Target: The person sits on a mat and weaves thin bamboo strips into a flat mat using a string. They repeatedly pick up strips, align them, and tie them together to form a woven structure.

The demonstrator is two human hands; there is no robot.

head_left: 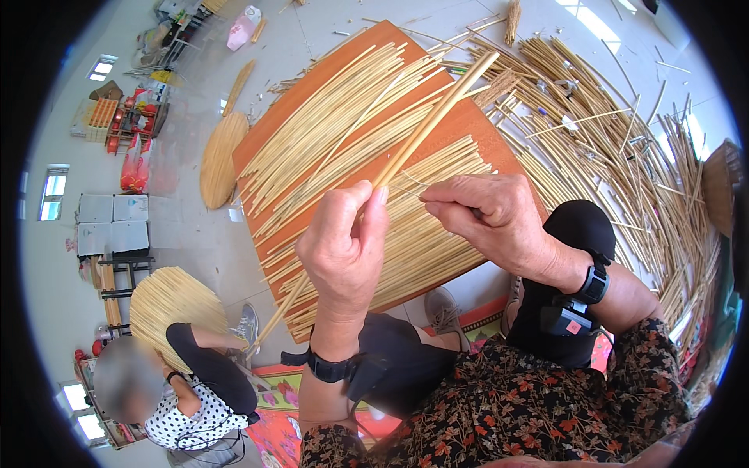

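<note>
Gripping stalks (437, 118) in left hand (339, 242); pinching thin strand (413, 179) in right hand (495, 212); holding both above brown board (509, 160).

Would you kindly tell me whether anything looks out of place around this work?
Yes, mildly: the loose stalks on the tiled floor at the right lie scattered and crisscrossed, unlike the mostly parallel stalks on the reddish-brown board.
</note>
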